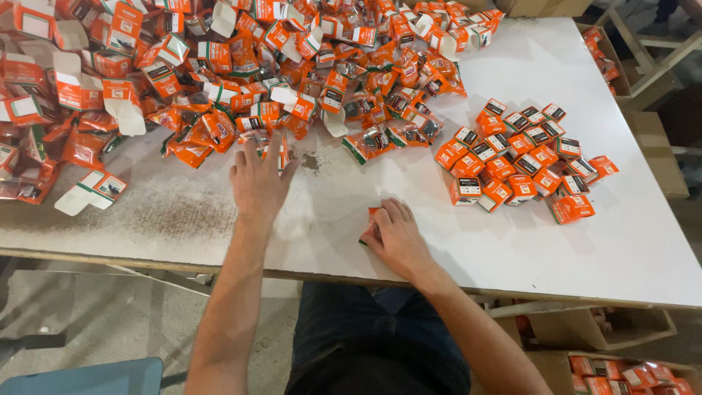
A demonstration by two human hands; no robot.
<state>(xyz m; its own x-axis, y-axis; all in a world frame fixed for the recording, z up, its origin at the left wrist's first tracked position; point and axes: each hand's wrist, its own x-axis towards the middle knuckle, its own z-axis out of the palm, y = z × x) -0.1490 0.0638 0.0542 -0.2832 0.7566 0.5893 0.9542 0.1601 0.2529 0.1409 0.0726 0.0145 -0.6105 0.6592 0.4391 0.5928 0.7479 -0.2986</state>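
White worktop (556, 249), scuffed and speckled dark toward its near left edge, seen from above by a person seated or standing at its near side. Left hand (257, 179): flat, fingers spread apart, palm down, reaching to the near fringe of the loose heap; fingertips touch a small orange packet (272, 148) at the heap's edge; nothing gripped. Right hand (397, 238): near the worktop's near edge, centre, fingers curled together over a small orange carton (371, 219), which lies on the worktop and shows only at its left side beneath the fingers; whether it is clasped or merely pressed down cannot be told. Loose heap (219, 73): a large jumble of orange-and-white cartons with open flaps, mixed with clear packets holding dark parts, covering the far left and far centre of the worktop. Closed cartons (523, 161): a tidy cluster of small orange boxes with dark-and-white end labels, right of centre, packed touching one another, well apart from the right hand. Cardboard box (607, 62): beyond the far right corner, holding more orange cartons. Further orange cartons (621, 373): in cardboard boxes on the floor below the near right edge.
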